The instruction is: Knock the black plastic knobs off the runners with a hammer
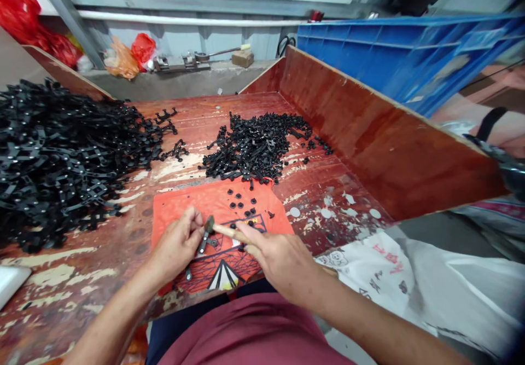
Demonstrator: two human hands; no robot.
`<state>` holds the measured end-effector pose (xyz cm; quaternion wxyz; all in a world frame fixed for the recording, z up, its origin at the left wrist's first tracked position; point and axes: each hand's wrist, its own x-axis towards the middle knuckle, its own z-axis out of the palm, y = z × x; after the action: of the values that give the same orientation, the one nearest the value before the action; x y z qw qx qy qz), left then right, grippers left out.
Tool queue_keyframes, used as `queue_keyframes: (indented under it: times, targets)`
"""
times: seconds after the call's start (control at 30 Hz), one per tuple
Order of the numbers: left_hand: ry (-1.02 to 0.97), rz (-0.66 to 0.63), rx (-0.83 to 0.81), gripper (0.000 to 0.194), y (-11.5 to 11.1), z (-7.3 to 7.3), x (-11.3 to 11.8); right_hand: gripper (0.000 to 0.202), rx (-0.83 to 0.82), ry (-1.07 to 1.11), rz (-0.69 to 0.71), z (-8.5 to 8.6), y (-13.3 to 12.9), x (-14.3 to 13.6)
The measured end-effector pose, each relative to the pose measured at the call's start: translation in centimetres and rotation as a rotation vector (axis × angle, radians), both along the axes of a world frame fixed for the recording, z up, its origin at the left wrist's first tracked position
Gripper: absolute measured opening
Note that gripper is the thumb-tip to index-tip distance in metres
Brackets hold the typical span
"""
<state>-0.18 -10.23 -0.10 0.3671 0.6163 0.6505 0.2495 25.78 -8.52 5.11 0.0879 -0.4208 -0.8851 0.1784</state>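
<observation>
- While the left hand [180,242] pinches a small black plastic part [204,243] on the orange plastic sheet [184,203], near the front edge of the worn red wooden surface [328,190], the fingers should stay clear of the hammer head.
- The right hand [283,258] is closed around a small hammer with a wooden handle [223,230], its head touching the part.
- Short, straight taps look best, I think.
- Small round black bits [241,203] lie on the sheet.
- A big heap of black plastic pieces [61,157] fills the left side; a smaller black pile [256,146] sits behind the sheet.
</observation>
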Motion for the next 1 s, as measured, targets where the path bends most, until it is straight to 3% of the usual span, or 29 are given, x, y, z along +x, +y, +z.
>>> queue_keyframes:
  times: [0.07,0.2,0.37,0.6,0.83,1.0]
  targets:
    - [0.010,0.002,-0.002,0.010,0.0,0.2,0.1,0.044,-0.002,-0.032,-0.006,0.2,0.2,0.1]
    - [0.046,0.009,0.006,0.009,-0.1,0.4,0.4,0.048,0.052,0.105,-0.038,0.5,0.2,0.3]
    - [0.074,-0.033,0.027,0.006,-0.3,0.4,0.5,0.047,-0.007,-0.090,-0.002,-0.2,0.0,0.1]
    - [0.072,-0.030,0.026,0.005,-0.2,0.4,0.5,0.045,-0.033,0.107,-0.047,2.4,0.7,0.6]
    - [-0.226,0.086,-0.062,0.014,-0.8,0.4,-0.1,0.039,-0.191,0.248,-0.114,1.7,0.6,1.3]
    - [-0.626,0.243,-0.179,0.023,-2.5,2.4,1.6,0.011,-0.416,0.446,-0.224,0.5,0.2,-0.8]
